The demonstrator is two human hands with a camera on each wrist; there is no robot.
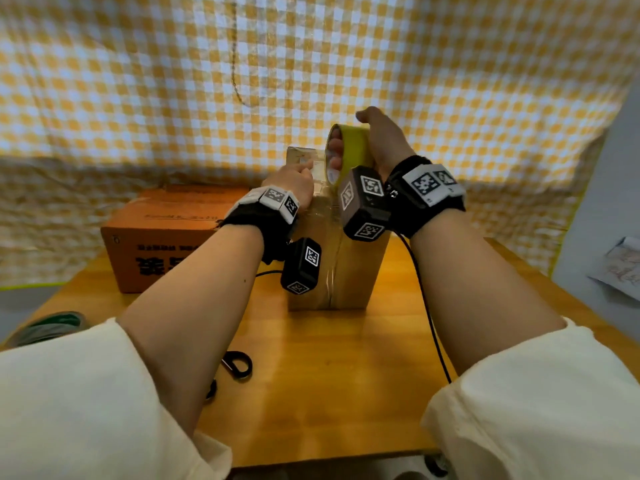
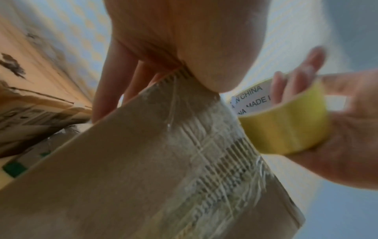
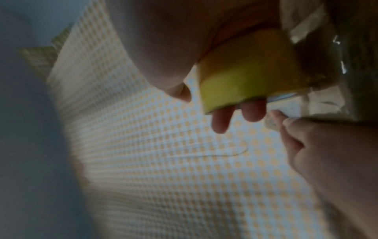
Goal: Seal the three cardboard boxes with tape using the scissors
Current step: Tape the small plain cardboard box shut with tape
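Tape roll [image 1: 353, 147] up in your right hand [image 1: 384, 143], fingers hooked through the core and thumb over the yellow outer face, held just above the far top edge of the tall brown box [image 1: 337, 258]. That box stands upright mid-table, and everything else reads off it. Your left hand [image 1: 294, 183] sits on the box's top near its left side, fingers curled down; in the right wrist view the fingertips [image 3: 280, 118] look to be pinching a loose clear end of tape, though blur keeps me from being sure. A shiny clear strip already runs down the box's near face and over the top.

Here's what the next move hangs on, as I judge it: the box's top seam runs away from you, the roll sits at the far end of that line, and your left hand is the nearer one to the seam for pressing down. The strip should need to be drawn along that axis, not across it.

Scissors [image 1: 237, 365] lie well on your side of the box, partly under your left forearm, so the left hand is closer for the cut. An orange box [image 1: 166, 233] sits just left of the tall one, on the wooden table [image 1: 339, 375]. No third box is clear in these views.
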